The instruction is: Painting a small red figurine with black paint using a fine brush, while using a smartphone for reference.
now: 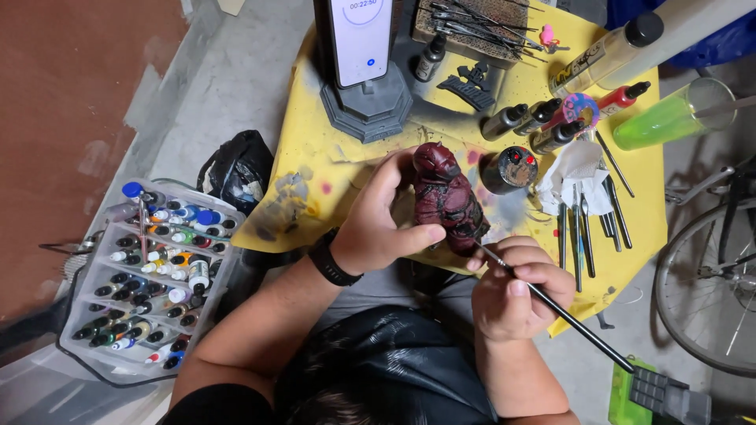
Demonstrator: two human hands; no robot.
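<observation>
Over a yellow, paint-stained table cover point(315, 149), seen from the head camera looking down. Left hand point(378, 224) wraps around a dark red figurine point(447, 197), thumb across its front near the base, fingers behind; the grip is closed on it, holding it upright just above the table edge. A black band sits on that wrist point(331, 264).

Right hand point(516, 291) is curled tight around a thin black-handled paintbrush point(567, 319). The brush tip meets the figurine's lower right side; the handle runs back down and to the right, past the hand.

Just beyond the figurine: a small dark round pot with red dots on its lid point(509, 169). Beside that, crumpled white tissue point(575, 169) and a row of dark tools and brushes point(587, 232) lying on the cover. Further back, several dropper bottles point(535, 118) on their sides, a tall clear bottle with black cap point(606, 55), a green cup point(669, 118).

Phone on a grey stand point(362, 79) at the back of the table, screen lit.

Left of the table, on the floor: clear plastic organiser point(153, 275) packed with small paint bottles, caps of many colours. Black bag point(236, 169) behind it. Bicycle wheel point(709, 291) at far right.
</observation>
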